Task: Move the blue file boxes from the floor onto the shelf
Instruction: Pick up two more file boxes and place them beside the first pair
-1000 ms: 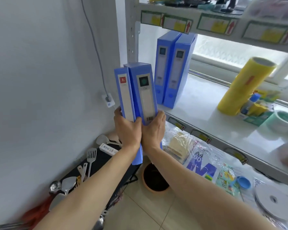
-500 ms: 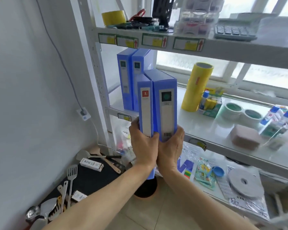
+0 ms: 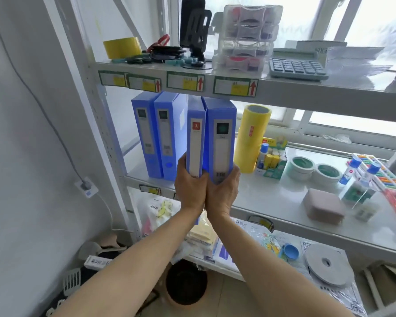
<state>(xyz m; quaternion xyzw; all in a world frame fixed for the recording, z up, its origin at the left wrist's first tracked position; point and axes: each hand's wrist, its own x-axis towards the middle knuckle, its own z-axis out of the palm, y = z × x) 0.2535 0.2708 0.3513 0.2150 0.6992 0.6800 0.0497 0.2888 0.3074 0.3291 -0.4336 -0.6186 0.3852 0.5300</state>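
I hold two blue file boxes upright, side by side, at the front of the middle shelf (image 3: pixel 272 197). My left hand (image 3: pixel 189 186) grips the narrow box with a red label (image 3: pixel 195 133). My right hand (image 3: pixel 223 189) grips the wider box with a green label (image 3: pixel 222 138). Their bottoms are hidden behind my hands, so I cannot tell whether they touch the shelf. Two more blue file boxes (image 3: pixel 157 136) stand on that shelf just to the left, against the shelf post.
A yellow film roll (image 3: pixel 252 138) stands right of the held boxes, then glue sticks, tape rolls (image 3: pixel 303 167) and a pink box (image 3: pixel 324 205). The upper shelf edge (image 3: pixel 215 84) lies just above the box tops. A bin (image 3: pixel 185 286) sits on the floor below.
My hands have carried both boxes up and toward the middle shelf, closer to the two standing boxes. The view has tilted upward.
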